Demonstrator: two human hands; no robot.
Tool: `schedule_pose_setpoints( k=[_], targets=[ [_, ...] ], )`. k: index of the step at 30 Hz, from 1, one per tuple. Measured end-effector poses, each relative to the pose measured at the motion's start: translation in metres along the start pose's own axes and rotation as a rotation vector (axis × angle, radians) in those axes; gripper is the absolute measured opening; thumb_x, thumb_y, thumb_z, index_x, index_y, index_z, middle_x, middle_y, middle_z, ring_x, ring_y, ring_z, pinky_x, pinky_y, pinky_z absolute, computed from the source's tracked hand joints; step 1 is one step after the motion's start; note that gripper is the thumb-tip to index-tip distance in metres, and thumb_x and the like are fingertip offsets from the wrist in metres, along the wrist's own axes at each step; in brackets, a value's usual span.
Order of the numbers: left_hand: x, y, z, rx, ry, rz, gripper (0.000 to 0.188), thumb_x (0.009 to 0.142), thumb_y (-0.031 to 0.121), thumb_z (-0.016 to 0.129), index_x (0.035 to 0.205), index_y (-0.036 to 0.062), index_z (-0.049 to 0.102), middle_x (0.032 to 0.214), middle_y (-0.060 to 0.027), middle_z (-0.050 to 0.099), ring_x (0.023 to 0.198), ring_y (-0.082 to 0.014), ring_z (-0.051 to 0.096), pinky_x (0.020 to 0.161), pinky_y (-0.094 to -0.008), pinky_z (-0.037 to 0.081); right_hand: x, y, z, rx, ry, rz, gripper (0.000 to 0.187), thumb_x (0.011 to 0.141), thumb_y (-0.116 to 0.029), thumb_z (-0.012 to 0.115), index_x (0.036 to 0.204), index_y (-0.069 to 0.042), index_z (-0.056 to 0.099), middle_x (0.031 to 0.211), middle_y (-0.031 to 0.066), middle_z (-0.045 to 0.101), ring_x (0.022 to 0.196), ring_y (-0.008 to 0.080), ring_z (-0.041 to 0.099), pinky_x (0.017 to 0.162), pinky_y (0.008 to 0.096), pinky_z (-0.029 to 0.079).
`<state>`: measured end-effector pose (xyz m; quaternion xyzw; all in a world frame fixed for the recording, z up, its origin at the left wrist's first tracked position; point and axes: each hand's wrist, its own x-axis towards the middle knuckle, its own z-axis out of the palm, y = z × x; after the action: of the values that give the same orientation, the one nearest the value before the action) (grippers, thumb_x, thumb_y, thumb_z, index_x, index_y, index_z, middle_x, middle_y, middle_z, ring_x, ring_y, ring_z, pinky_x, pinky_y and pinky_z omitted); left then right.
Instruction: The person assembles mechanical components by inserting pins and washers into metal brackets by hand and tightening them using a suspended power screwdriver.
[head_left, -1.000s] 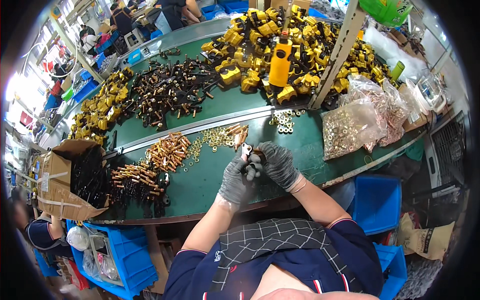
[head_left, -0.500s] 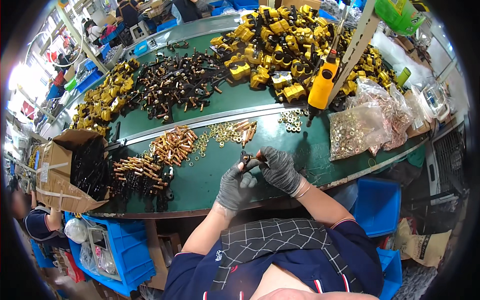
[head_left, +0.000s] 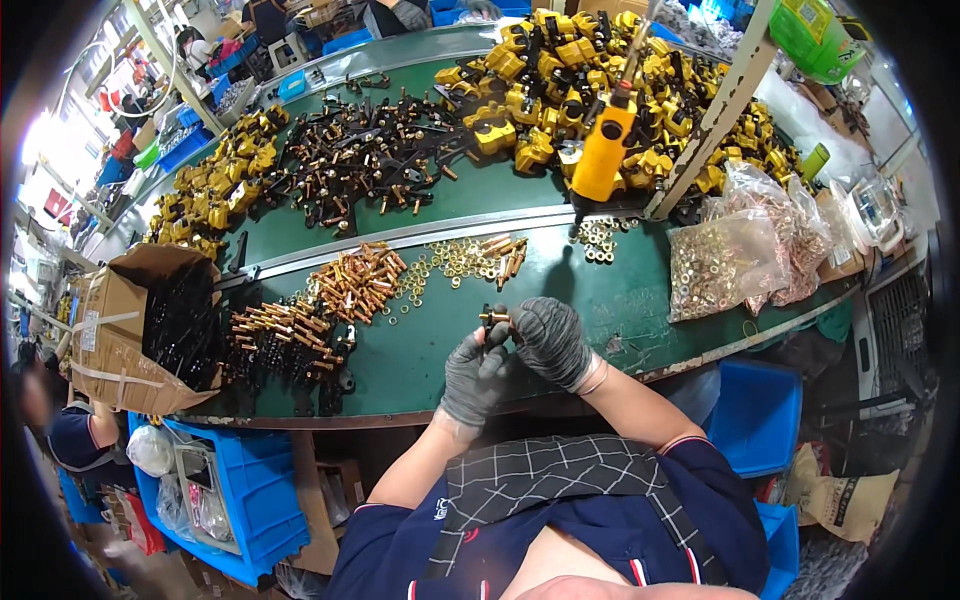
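Observation:
Both hands, in grey fingerless-tipped gloves, meet over the near edge of the green bench. Between their fingertips is a small black lever-like part with a copper-coloured bolt. My left hand grips it from below. My right hand has its fingers closed at the part's right side, partly hiding it. Just beyond lie loose brass nuts and a heap of copper-coloured bolts. More nuts sit farther right.
A yellow electric screwdriver hangs over the bench beside a metal post. Bags of nuts lie right, a cardboard box of black parts left. Behind the metal strip are heaps of black levers and yellow clamps.
The hanging screwdriver has swung left and away from me. The black part and bolt have turned between my fingers, and my right hand has shifted slightly left, with its fingers curled more tightly.

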<state>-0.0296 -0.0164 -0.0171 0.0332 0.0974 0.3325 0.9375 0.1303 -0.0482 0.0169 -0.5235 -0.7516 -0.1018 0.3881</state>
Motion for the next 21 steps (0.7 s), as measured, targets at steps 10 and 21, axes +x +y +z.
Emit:
schedule_pose_setpoints(
  k=[10, 21],
  targets=[
    [-0.010, 0.051, 0.008, 0.376, 0.141, 0.259, 0.027, 0.090, 0.015, 0.057, 0.115, 0.0040, 0.057, 0.104, -0.0129, 0.068, 0.048, -0.0060, 0.042, 0.050, -0.0226, 0.038, 0.039, 0.032, 0.020, -0.132, -0.399, 0.364, 0.022, 0.084, -0.026, 0.064, 0.100, -0.011, 0.063, 0.096, 0.0104, 0.063, 0.089, 0.0253, 0.064, 0.069, 0.0396, 0.052],
    [0.000, 0.032, 0.020, 0.536, 0.220, 0.017, 0.019, 0.094, 0.005, 0.052, 0.111, 0.0048, 0.059, 0.097, -0.0122, 0.068, 0.057, -0.0031, 0.051, 0.046, -0.0119, 0.039, 0.041, 0.059, 0.032, 0.008, -0.251, 0.419, 0.019, 0.079, -0.025, 0.065, 0.082, -0.007, 0.062, 0.081, 0.0147, 0.064, 0.076, 0.0307, 0.065, 0.068, 0.0427, 0.051]
  ],
)
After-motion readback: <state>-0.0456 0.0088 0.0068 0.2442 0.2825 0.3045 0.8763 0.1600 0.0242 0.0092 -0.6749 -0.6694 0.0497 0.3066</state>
